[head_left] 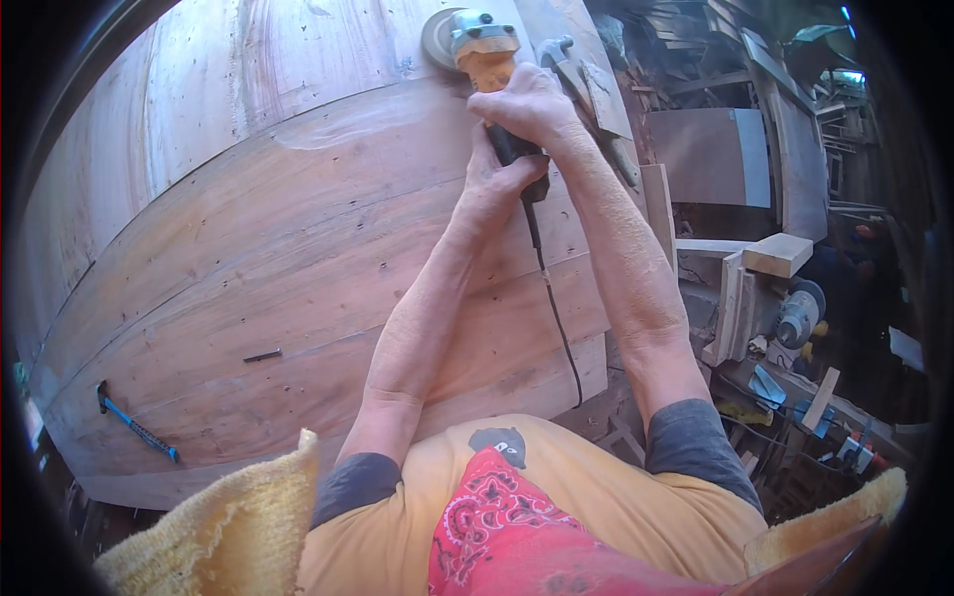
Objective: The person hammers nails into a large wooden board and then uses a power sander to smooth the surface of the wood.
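An angle grinder with an orange body and a round disc rests at the far edge of a broad wooden panel. My right hand wraps round its orange body just behind the metal head. Behind it, my left hand grips the black rear part of the grinder. The disc lies against or just over the wood; I cannot tell which. From the grinder's tail a black cord runs toward me across the panel. Pale dust coats both forearms, and a pale smear marks the wood left of the disc.
A hammer lies right of the grinder. A blue-handled hammer and a small dark bar lie on the panel at left. Beyond its right edge are a wood block, a second grinder and piled scrap wood.
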A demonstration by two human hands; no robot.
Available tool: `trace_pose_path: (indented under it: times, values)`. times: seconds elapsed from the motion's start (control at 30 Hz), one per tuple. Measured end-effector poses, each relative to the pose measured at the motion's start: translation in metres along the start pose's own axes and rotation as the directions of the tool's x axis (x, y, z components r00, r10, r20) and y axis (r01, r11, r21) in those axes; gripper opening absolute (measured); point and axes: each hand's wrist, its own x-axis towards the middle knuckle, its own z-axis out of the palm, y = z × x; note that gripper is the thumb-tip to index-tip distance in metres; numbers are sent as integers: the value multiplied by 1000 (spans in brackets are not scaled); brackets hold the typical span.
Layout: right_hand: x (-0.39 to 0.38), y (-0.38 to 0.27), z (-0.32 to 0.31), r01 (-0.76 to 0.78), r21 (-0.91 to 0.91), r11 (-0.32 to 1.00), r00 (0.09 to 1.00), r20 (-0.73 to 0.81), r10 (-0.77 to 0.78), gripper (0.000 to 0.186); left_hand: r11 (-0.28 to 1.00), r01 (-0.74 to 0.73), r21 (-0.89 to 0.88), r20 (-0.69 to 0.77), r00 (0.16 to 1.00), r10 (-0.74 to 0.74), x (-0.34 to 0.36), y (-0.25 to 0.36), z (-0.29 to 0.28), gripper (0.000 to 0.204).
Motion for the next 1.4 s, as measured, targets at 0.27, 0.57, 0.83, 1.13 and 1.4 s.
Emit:
trace_pose_path:
  times: [0.27, 0.57, 0.83, 1.13, 1.4]
  values:
    - [-10, 20, -4, -44, 39, 998, 998, -44, 46, 59, 993, 41, 106, 42, 998, -46, 3, 0, 8, 72]
    - [11, 58, -20, -89, 48, 995, 993, -72, 93, 61, 983, 72, 167, -17, 997, -70, 30, -30, 33, 68]
    - [13, 71, -25, -83, 77, 994, 987, -135, 93, 54, 975, 131, 179, 24, 990, -137, 38, -32, 44, 75]
    - [14, 72, -16, -76, 59, 995, 994, -77, 81, 57, 973, 107, 203, -15, 994, -106, 26, -23, 33, 79]
    - [15, 68, -23, -108, 40, 993, 988, -105, 112, 57, 983, 68, 170, -27, 998, -64, 33, -30, 39, 73]
